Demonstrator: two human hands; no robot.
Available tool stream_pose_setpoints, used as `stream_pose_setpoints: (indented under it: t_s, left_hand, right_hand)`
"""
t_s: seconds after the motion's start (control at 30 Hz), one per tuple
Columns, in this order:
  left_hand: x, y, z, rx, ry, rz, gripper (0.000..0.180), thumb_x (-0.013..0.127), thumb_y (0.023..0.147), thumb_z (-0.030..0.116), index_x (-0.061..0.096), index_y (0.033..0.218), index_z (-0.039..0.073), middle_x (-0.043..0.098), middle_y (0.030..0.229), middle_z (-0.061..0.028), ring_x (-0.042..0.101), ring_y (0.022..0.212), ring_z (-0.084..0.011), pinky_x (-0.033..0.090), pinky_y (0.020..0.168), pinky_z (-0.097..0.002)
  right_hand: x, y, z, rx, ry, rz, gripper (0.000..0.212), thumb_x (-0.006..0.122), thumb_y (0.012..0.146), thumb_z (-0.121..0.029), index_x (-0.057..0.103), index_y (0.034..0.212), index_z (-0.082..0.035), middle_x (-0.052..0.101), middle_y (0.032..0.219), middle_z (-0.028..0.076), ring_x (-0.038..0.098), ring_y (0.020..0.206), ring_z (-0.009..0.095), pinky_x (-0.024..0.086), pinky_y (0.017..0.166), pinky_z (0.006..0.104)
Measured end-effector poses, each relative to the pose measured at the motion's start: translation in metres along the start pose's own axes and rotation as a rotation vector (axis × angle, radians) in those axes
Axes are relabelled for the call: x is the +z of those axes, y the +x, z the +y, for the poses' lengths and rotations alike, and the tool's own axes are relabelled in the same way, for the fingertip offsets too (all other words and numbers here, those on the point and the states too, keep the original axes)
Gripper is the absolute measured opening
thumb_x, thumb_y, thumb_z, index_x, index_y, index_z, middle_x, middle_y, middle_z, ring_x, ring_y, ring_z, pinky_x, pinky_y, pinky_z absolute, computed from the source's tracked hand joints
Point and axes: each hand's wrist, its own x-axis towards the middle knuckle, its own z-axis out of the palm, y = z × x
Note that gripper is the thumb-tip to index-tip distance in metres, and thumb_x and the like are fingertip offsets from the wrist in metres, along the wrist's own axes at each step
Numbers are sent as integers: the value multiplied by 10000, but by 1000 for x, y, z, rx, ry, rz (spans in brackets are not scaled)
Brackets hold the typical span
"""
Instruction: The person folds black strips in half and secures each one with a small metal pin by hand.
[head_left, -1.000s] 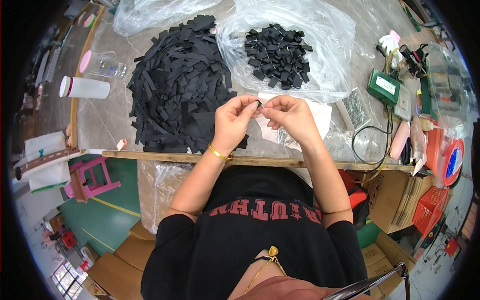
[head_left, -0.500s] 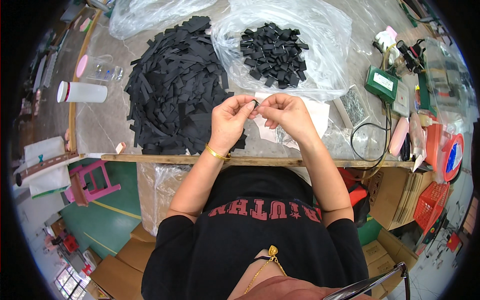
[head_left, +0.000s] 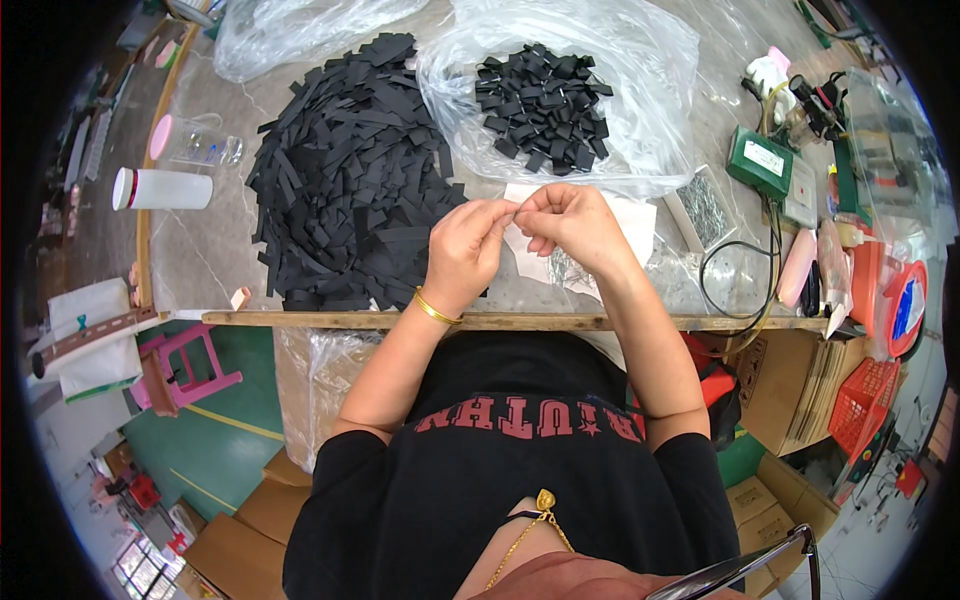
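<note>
My left hand (head_left: pixel 462 252) and my right hand (head_left: pixel 572 228) meet fingertip to fingertip above the table's near side. Both are pinched closed. A small black strip showed at the left fingertips a moment ago; now the fingers mostly cover it. Whatever the right fingers pinch is too small to make out. Left of my hands spreads a large heap of flat black strips (head_left: pixel 340 180). Beyond them, a pile of short folded black pieces (head_left: pixel 545 105) lies on a clear plastic bag (head_left: pixel 650 110). Under my right hand is a white sheet (head_left: pixel 632 235) with small metal pieces (head_left: pixel 568 272).
A tray of thin metal pieces (head_left: pixel 703 212) stands to the right, near a black cable (head_left: pixel 705 285) and a green box (head_left: pixel 760 163). On the left lie a white bottle (head_left: pixel 170 188) and a clear pink-lidded jar (head_left: pixel 195 142). A wooden edge (head_left: pixel 540 321) borders the table in front of me.
My left hand has turned, and its fingers now reach over the small black strip, hiding it. The right hand stays pinched against it with little movement.
</note>
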Motion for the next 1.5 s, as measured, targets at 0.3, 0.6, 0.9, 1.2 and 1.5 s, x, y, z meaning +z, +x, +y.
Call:
stream_pose_setpoints:
  t_s: [0.3, 0.6, 0.9, 1.2, 1.5]
  left_hand:
    - [4, -7, -2, -492, -526, 60, 141, 603, 824, 27, 615, 953, -28, 642, 805, -53, 585, 709, -89, 461, 627, -218]
    - [-3, -3, 3, -741, -796, 37, 162, 621, 838, 66, 618, 967, -31, 635, 840, -31, 554, 733, -59, 442, 678, -188]
    - [-5, -4, 6, -687, -722, 42, 143, 636, 828, 64, 630, 935, -32, 636, 829, -21, 549, 728, -47, 435, 663, -178]
    - [-10, 0, 9, -700, -761, -6, 143, 629, 834, 68, 628, 931, -37, 633, 827, -22, 548, 728, -49, 433, 663, -178]
    - [-16, 4, 12, -720, -749, -70, 153, 622, 843, 82, 623, 937, -39, 627, 830, -23, 543, 731, -52, 428, 663, -177]
  right_hand:
    - [6, 1, 17, -105, 163, 50, 127, 646, 799, -83, 619, 842, 34, 629, 714, 53, 581, 600, 88, 485, 556, 211]
    - [6, -1, 22, -185, 103, 77, 123, 667, 792, -85, 636, 858, 14, 623, 719, 23, 547, 606, 66, 460, 560, 206]
    - [1, -3, 16, -198, 43, 30, 101, 668, 787, -73, 651, 839, 12, 637, 731, 33, 560, 619, 62, 469, 564, 204]
    - [3, -2, 22, -202, 211, -14, 116, 667, 795, -89, 649, 852, 11, 638, 743, 35, 553, 604, 68, 463, 560, 200]
    - [2, -5, 21, -214, 204, -29, 145, 665, 800, -96, 648, 880, 24, 638, 752, 43, 560, 632, 75, 469, 590, 206]
